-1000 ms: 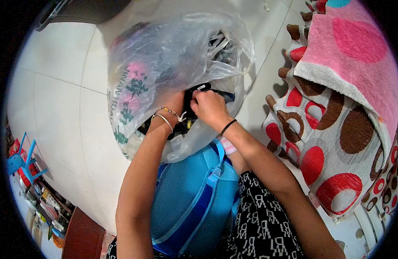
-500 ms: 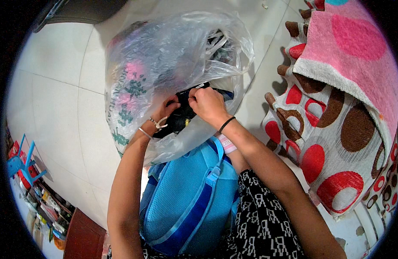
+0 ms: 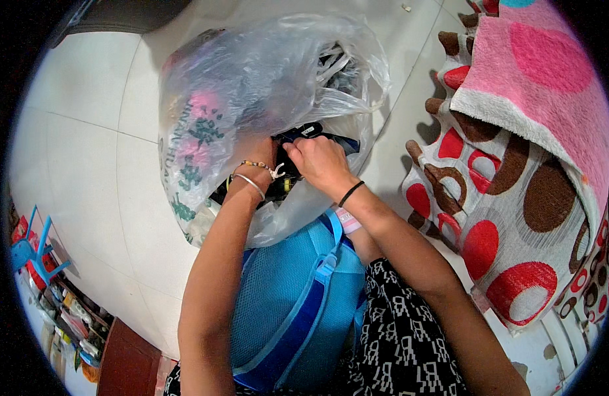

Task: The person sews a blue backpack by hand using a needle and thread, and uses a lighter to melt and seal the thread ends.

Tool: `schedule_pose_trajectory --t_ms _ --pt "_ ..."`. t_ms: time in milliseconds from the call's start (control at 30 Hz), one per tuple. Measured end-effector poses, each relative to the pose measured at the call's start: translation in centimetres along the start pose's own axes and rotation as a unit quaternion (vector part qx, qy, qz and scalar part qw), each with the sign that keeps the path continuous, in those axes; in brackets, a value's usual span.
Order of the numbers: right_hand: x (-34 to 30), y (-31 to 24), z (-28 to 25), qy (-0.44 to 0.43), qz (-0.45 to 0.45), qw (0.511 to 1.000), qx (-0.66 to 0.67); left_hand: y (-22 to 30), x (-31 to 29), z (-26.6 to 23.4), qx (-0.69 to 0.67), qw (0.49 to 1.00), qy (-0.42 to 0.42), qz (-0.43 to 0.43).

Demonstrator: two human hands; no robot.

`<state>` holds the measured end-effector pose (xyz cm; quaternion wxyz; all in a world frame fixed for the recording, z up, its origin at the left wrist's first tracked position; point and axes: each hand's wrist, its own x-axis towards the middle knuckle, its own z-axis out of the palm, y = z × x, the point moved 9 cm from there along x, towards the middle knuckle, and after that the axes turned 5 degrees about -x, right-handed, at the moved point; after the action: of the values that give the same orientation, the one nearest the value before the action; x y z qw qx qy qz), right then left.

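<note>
A large translucent plastic bag (image 3: 238, 86) with pink and green print lies on the floor, its mouth open toward me. My right hand (image 3: 314, 162) is at the mouth, fingers curled and closed on the edge of a black item (image 3: 296, 134) with a small white label; its kind I cannot make out. My left hand (image 3: 259, 162) reaches into the bag beside it, with its fingers hidden among the dark contents. Below the wrists show black things with a yellow patch (image 3: 288, 184). A blue backpack (image 3: 284, 290) rests upright against the bag, between my forearms.
On the right, a spotted cover (image 3: 476, 191) and a pink towel (image 3: 515, 66) drape over a seat. At left stand a small blue stool (image 3: 37, 251), assorted clutter and a reddish-brown box-like piece (image 3: 127, 363). Something dark (image 3: 119, 16) stands at the upper left on the tiled floor.
My left hand has moved right and deeper into the bag, its fingers passing out of sight. The right hand stays near the same spot, and the black item has shifted slightly.
</note>
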<state>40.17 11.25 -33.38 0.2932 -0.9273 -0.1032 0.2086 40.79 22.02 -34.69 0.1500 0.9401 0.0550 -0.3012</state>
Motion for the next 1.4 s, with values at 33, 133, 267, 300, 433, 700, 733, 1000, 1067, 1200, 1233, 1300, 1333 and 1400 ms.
schedule_pose_trajectory --t_ms 33,133,267,300,433,700,733,1000,1067,1200,1233,1300,1333,1400 --pt "0.0 0.0 0.0 0.008 -0.002 1.0 -0.006 0.0 -0.1 0.1 0.01 1.0 0.003 0.002" --pt "-0.3 -0.1 0.3 0.005 -0.019 1.0 -0.013 0.0 -0.3 0.4 0.044 0.999 0.01 -0.001" --pt "-0.4 0.1 0.3 0.004 -0.027 1.0 -0.01 -0.1 -0.3 0.9 0.058 0.998 0.003 -0.011" --pt "-0.4 0.1 0.3 0.002 -0.028 1.0 -0.01 0.1 -0.5 0.7 0.052 0.999 -0.001 -0.011" --pt "-0.4 -0.1 0.5 0.0 -0.044 0.999 -0.019 0.1 0.4 1.4 0.062 0.998 -0.002 -0.022" --pt "-0.7 -0.7 0.3 0.008 -0.062 0.998 -0.011 -0.4 1.5 1.6 0.044 0.999 0.029 0.01" --pt "-0.7 -0.5 0.3 0.011 -0.061 0.998 -0.005 -0.5 1.6 1.8 0.036 0.999 0.002 0.007" --pt "-2.0 0.2 -2.1 0.042 -0.014 0.993 0.105 -1.8 -2.2 -0.3 -0.251 0.963 -0.045 0.092" --pt "-3.1 0.8 -3.9 0.069 0.001 0.982 0.177 -1.4 -2.8 -1.2 -0.28 0.952 -0.113 0.052" --pt "-6.4 0.4 -8.4 0.075 0.021 0.976 0.202 -0.6 -6.3 -5.2 -0.302 0.949 -0.028 0.086" --pt "-7.4 0.0 -9.4 0.071 0.015 0.974 0.216 -0.1 -6.9 -6.1 -0.345 0.935 -0.03 0.075" --pt "-9.5 -0.9 -11.6 0.064 0.001 0.968 0.244 1.0 -8.5 -7.9 -0.43 0.9 -0.036 0.057" --pt "-10.6 -1.7 -12.9 0.056 -0.002 0.962 0.267 1.6 -9.5 -8.7 -0.485 0.871 -0.055 0.054" --pt "-13.2 -3.5 -16.3 0.046 -0.009 0.935 0.351 2.7 -12.3 -10.6 -0.587 0.802 -0.093 0.051"
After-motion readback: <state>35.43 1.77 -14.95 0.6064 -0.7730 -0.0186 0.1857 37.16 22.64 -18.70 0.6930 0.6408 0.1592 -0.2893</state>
